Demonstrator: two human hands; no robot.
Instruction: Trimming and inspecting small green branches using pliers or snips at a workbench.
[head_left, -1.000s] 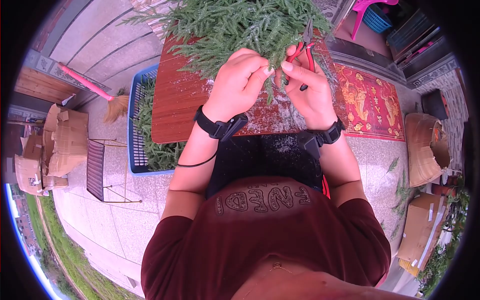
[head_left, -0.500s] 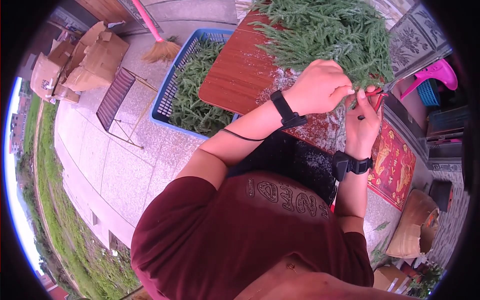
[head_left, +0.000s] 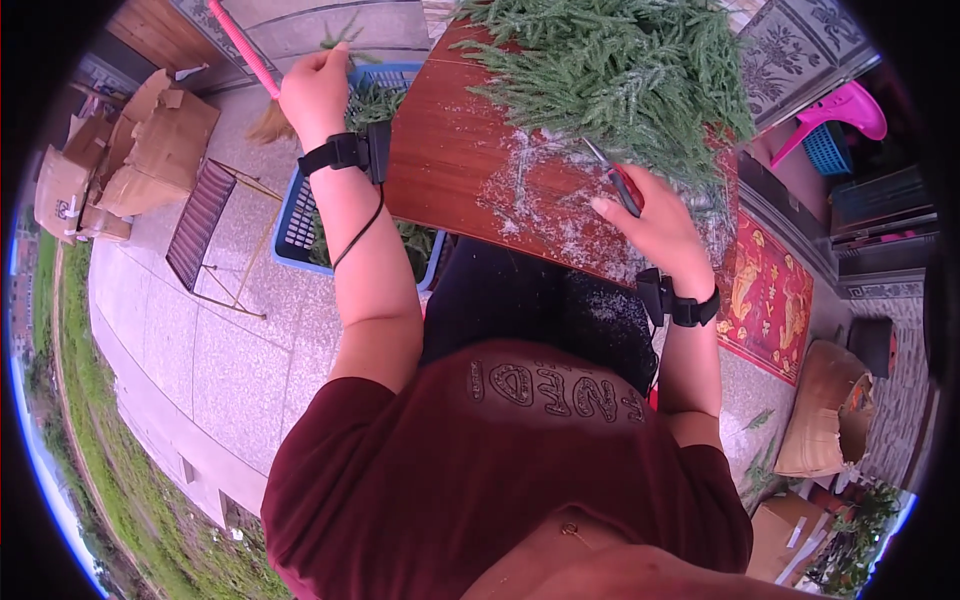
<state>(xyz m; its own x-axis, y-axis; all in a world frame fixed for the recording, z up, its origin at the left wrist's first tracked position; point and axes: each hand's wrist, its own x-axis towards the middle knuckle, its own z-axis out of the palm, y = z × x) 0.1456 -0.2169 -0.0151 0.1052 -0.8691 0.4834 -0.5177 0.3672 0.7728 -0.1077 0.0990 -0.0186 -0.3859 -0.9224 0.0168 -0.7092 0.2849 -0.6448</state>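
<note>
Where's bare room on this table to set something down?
The left side of the table is mostly bare, between the blue basket and the heaped green sprigs. The sprigs crowd its far right; nearer, white flakes lie around the right hand and its pliers.

Branches (head_left: pixel 640 85) on table (head_left: pixel 430 150), basket (head_left: pixel 297 228) to its left

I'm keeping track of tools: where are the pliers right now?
In the head view, right of centre, the pliers are in the right hand, over the brown table, near the lower edge of the green sprigs.
</note>
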